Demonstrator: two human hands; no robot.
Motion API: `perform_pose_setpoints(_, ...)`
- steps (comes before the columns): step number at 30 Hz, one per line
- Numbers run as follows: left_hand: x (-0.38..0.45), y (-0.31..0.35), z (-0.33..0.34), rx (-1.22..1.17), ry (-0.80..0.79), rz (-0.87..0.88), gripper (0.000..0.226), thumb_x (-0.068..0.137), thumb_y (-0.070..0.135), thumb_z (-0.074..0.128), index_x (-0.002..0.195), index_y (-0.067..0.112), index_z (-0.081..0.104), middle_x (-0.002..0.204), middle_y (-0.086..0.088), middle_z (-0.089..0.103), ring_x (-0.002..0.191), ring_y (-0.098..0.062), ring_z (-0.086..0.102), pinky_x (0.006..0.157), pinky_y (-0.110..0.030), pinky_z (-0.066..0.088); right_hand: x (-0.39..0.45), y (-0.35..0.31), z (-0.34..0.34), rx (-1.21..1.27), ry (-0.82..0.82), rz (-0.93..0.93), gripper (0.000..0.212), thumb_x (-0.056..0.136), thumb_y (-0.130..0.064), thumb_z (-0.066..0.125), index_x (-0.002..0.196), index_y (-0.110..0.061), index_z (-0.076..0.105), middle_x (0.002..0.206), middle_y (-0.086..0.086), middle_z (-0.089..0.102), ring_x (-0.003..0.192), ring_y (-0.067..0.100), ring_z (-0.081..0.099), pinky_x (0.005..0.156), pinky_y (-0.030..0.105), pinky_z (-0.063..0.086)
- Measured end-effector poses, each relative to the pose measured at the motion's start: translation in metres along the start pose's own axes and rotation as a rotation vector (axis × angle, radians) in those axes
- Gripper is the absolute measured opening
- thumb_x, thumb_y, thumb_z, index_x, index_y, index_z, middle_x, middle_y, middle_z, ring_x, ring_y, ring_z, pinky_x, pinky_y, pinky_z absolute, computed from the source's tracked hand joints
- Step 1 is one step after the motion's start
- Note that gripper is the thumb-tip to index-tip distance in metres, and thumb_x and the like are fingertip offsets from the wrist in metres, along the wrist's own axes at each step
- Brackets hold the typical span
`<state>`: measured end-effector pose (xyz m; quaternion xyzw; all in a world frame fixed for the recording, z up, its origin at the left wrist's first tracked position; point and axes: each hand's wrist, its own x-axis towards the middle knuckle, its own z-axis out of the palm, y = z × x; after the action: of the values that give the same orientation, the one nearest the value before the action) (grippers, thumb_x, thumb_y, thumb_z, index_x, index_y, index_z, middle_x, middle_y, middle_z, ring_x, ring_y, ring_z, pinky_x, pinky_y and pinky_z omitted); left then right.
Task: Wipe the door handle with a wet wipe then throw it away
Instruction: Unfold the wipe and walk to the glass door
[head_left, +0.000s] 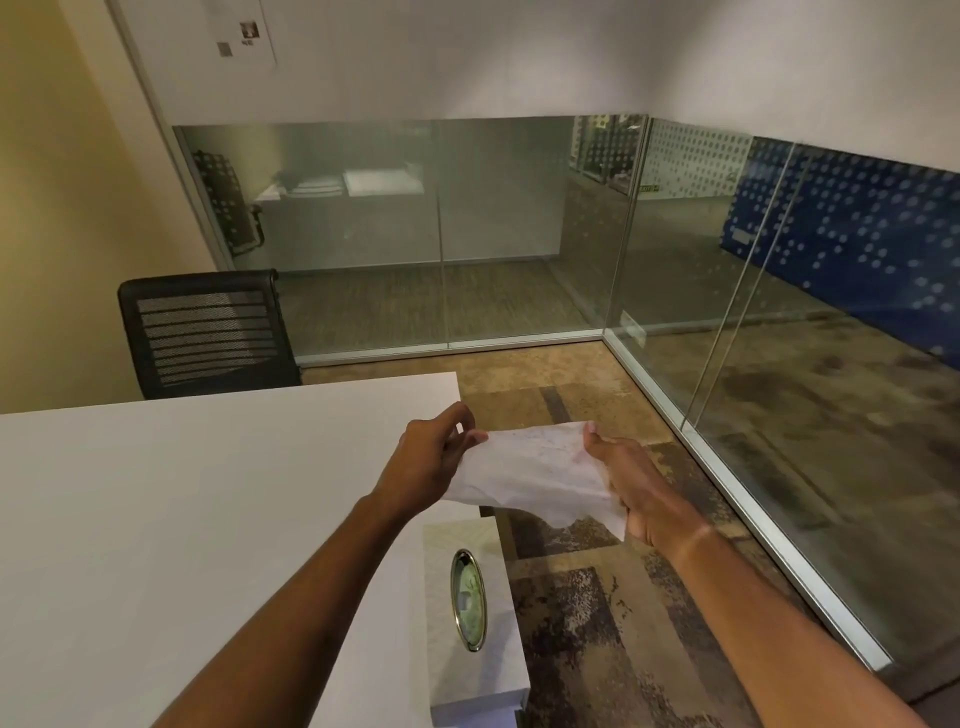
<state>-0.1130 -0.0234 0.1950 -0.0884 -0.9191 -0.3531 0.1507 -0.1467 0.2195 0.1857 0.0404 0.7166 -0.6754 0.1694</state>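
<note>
Left fingers (470, 439) pinch wipe's (535, 475) left edge; right fingers (597, 441) grip its right side. Both hands, left (428, 462) and right (631, 488), hold wipe spread in air, past counter (156, 509) corner, above tissue box (467, 613) and carpet (597, 623).

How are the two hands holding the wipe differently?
The left hand pinches the wet wipe at its edge with its fingertips, while the right hand lies along the other edge with the wipe draped over it. We see the left hand's back, the right hand's thumb side. Both hold the same wipe, spread out above the floor.
</note>
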Motion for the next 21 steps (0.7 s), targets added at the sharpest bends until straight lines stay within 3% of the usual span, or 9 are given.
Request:
perform_pose_setpoints(3, 0.0, 0.001, -0.003, 0.022, -0.051, 0.041, 0.009, 0.099, 0.025, 0.055, 0.091, 0.024, 0.05, 0.077, 0.01, 0.055, 0.061, 0.002, 0.05, 0.052, -0.008, 0.035, -0.009, -0.001, -0.005, 0.001, 0.004, 0.05, 0.054, 0.087, -0.061, 0.056, 0.103, -0.013, 0.076, 0.103, 0.015, 0.061, 0.103, 0.033, 0.058, 0.094, 0.047, 0.042)
perform_pose_setpoints(6, 0.0, 0.006, -0.001, -0.008, -0.079, 0.059, 0.01, 0.098, 0.026, 0.056, 0.09, 0.024, 0.051, 0.071, 0.015, 0.053, 0.059, 0.001, 0.051, 0.055, -0.007, 0.038, -0.016, 0.0, -0.011, 0.041, -0.039, 0.081, 0.067, 0.08, -0.068, 0.06, 0.121, -0.015, 0.068, 0.12, 0.009, 0.068, 0.119, 0.033, 0.059, 0.109, 0.053, 0.039)
perform_pose_setpoints(8, 0.0, 0.009, 0.003, -0.117, -0.102, 0.027, 0.01, 0.097, 0.026, 0.058, 0.088, 0.022, 0.055, 0.071, 0.013, 0.058, 0.064, -0.003, 0.056, 0.057, -0.009, 0.039, -0.021, 0.0, -0.011, 0.046, -0.109, 0.106, 0.065, 0.074, -0.07, 0.066, 0.112, -0.018, 0.074, 0.113, 0.01, 0.074, 0.108, 0.031, 0.068, 0.098, 0.044, 0.05)
perform_pose_setpoints(11, -0.001, 0.009, 0.006, -0.323, -0.192, -0.074, 0.014, 0.096, 0.026, 0.06, 0.085, 0.02, 0.066, 0.086, 0.003, 0.07, 0.079, -0.012, 0.065, 0.068, -0.023, 0.049, -0.028, -0.003, -0.011, 0.02, -0.112, 0.027, 0.05, 0.072, -0.055, 0.074, 0.101, -0.014, 0.078, 0.107, 0.015, 0.075, 0.096, 0.031, 0.073, 0.075, 0.034, 0.059)
perform_pose_setpoints(14, -0.006, 0.007, 0.007, -0.544, -0.4, -0.121, 0.022, 0.095, 0.024, 0.061, 0.077, 0.023, 0.073, 0.083, 0.008, 0.072, 0.079, -0.01, 0.063, 0.068, -0.019, 0.046, -0.035, -0.007, -0.01, 0.128, -0.015, -0.009, 0.046, 0.078, -0.047, 0.073, 0.1, -0.006, 0.075, 0.106, 0.019, 0.074, 0.099, 0.037, 0.071, 0.086, 0.047, 0.058)
perform_pose_setpoints(16, -0.009, 0.009, 0.007, -0.638, -0.493, -0.137, 0.031, 0.083, 0.049, 0.069, 0.078, 0.019, 0.076, 0.08, 0.0, 0.07, 0.075, -0.017, 0.058, 0.066, -0.024, 0.043, -0.039, -0.009, -0.01, 0.138, 0.024, -0.021, 0.045, 0.087, -0.043, 0.067, 0.104, -0.001, 0.072, 0.105, 0.021, 0.074, 0.1, 0.037, 0.071, 0.092, 0.052, 0.055)
perform_pose_setpoints(18, -0.011, 0.01, 0.009, -0.702, -0.566, -0.143, 0.05, 0.067, 0.062, 0.075, 0.077, 0.014, 0.077, 0.074, -0.003, 0.064, 0.069, -0.019, 0.053, 0.061, -0.023, 0.039, -0.044, -0.01, -0.01, 0.131, 0.038, -0.053, 0.039, 0.095, -0.038, 0.059, 0.105, -0.002, 0.073, 0.103, 0.021, 0.075, 0.097, 0.034, 0.072, 0.085, 0.049, 0.059)
perform_pose_setpoints(21, -0.013, 0.007, 0.013, -0.742, -0.662, -0.161, 0.012, 0.076, 0.029, 0.082, 0.074, 0.018, 0.079, 0.066, 0.007, 0.067, 0.059, -0.008, 0.055, 0.054, -0.018, 0.04, -0.051, -0.01, -0.007, 0.18, 0.073, -0.093, 0.035, 0.099, -0.034, 0.054, 0.106, -0.005, 0.073, 0.097, 0.016, 0.077, 0.086, 0.028, 0.075, 0.058, 0.031, 0.06)
